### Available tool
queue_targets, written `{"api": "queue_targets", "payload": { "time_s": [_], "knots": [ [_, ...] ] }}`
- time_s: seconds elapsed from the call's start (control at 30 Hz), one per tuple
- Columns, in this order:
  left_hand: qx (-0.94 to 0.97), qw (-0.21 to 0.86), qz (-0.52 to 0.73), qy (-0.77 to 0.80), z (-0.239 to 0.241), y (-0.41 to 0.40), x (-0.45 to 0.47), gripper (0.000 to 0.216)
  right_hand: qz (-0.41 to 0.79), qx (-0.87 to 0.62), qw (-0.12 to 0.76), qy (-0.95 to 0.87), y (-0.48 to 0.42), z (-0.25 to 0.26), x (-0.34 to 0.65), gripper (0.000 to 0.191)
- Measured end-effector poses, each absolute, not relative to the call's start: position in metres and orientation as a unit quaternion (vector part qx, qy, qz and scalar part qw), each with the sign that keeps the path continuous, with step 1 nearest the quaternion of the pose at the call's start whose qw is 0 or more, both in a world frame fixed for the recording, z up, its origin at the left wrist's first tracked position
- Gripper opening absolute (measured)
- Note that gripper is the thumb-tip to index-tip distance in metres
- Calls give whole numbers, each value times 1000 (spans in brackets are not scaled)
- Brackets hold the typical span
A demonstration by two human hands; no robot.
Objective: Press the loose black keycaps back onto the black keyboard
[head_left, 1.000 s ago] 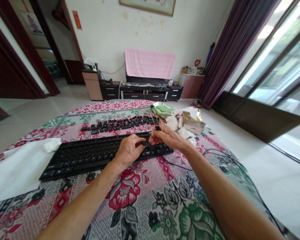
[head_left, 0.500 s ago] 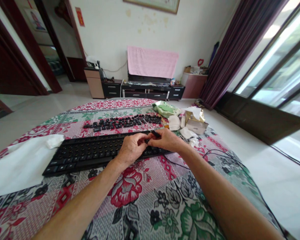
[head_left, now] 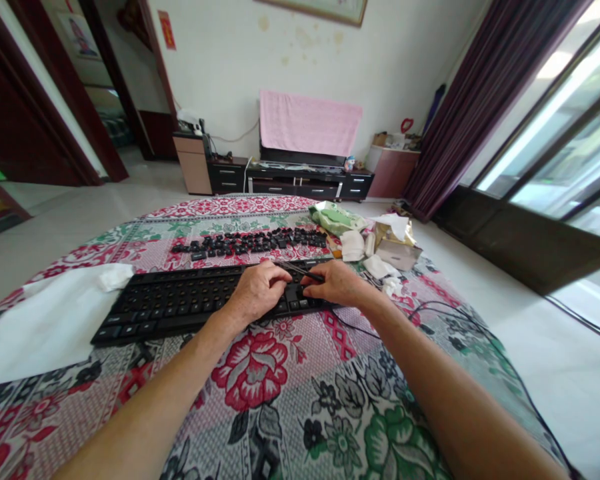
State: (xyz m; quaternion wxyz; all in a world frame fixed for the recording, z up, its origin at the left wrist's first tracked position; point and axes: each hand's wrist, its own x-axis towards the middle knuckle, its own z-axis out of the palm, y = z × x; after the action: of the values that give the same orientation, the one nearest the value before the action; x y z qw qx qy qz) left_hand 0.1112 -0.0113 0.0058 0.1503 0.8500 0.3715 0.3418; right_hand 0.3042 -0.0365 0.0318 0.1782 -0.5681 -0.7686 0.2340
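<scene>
A black keyboard (head_left: pixel 180 297) lies slightly aslant on the table, with many of its keycaps off and bare key posts showing. Over its right half is my left hand (head_left: pixel 260 288), thumb and fingers drawn together; what they pinch, if anything, is hidden. My right hand (head_left: pixel 341 283) is closed around a slim pair of tweezers (head_left: pixel 300 269) with a dark grip, its metal prongs pointing left above the keys. Behind the keyboard, loose black keycaps (head_left: pixel 250 243) lie in a long scattered band.
White cloth (head_left: pixel 45 320) lies at the left, partly by the keyboard's end. At the back right are a green packet (head_left: pixel 335 219), crumpled tissues (head_left: pixel 380 267) and an open box (head_left: pixel 397 250). A black cable (head_left: pixel 445 305) trails over the patterned tablecloth (head_left: pixel 280 427).
My hands have come apart, the left shifting left from the right. The tweezers' prongs now show between them, pointing left. The view has shifted slightly.
</scene>
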Motion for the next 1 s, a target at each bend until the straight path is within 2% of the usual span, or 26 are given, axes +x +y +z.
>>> {"api": "queue_targets", "payload": {
  "time_s": [0.57,0.87,1.0],
  "knots": [
    [884,115,254,376,4,-16,114,26,276,-571,148,-759,-34,28,304,22],
    [937,16,173,302,6,-20,115,32,266,-574,141,-762,-32,26,303,23],
    [940,8,169,295,6,-20,114,33,269,-556,138,-774,-31,26,307,25]
  ]
}}
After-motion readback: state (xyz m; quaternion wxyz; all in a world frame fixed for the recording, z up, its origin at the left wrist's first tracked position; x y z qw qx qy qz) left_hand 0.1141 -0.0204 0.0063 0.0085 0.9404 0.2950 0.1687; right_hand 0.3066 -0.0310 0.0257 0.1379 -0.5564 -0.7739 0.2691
